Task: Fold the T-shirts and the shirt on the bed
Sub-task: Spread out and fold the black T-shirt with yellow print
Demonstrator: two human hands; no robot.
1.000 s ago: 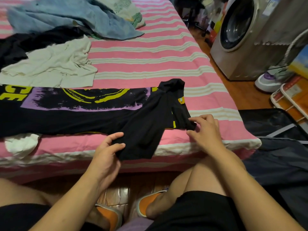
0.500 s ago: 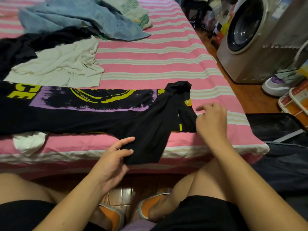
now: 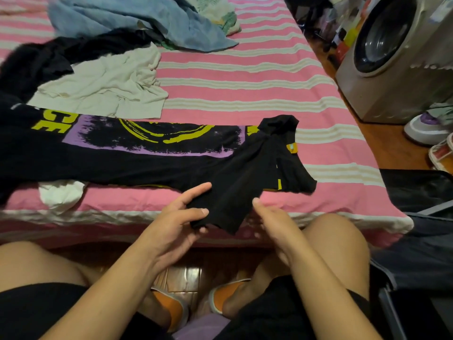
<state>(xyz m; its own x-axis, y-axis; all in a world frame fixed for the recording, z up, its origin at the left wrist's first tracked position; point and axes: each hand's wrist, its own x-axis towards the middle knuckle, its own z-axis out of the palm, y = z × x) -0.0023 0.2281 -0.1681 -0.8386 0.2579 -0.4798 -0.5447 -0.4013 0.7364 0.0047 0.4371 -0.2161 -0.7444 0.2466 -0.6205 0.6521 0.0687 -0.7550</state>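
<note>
A black T-shirt [image 3: 137, 165] with a yellow and purple print lies stretched along the near edge of the striped bed [image 3: 245, 77]. Its sleeve [image 3: 232, 192] hangs toward me over the bed edge. My left hand [image 3: 176, 224] pinches the sleeve's lower left corner, thumb on top and fingers beneath. Just right of the sleeve's hem, my right hand [image 3: 272, 222] is blurred, fingers relaxed and thumb beside the fabric. Farther back lie a crumpled cream T-shirt [image 3: 103, 89], a black garment [image 3: 49, 57] and a light blue shirt [image 3: 137, 18].
A white cloth [image 3: 61, 195] pokes out under the black T-shirt at the bed edge. A patterned garment [image 3: 220, 13] lies at the back. To the right stand a washing machine [image 3: 397, 52], shoes [image 3: 424, 128] and a dark bag [image 3: 421, 217].
My right hand left the shirt's shoulder at the right and came down and left to the sleeve's hem. My left hand kept hold of the sleeve.
</note>
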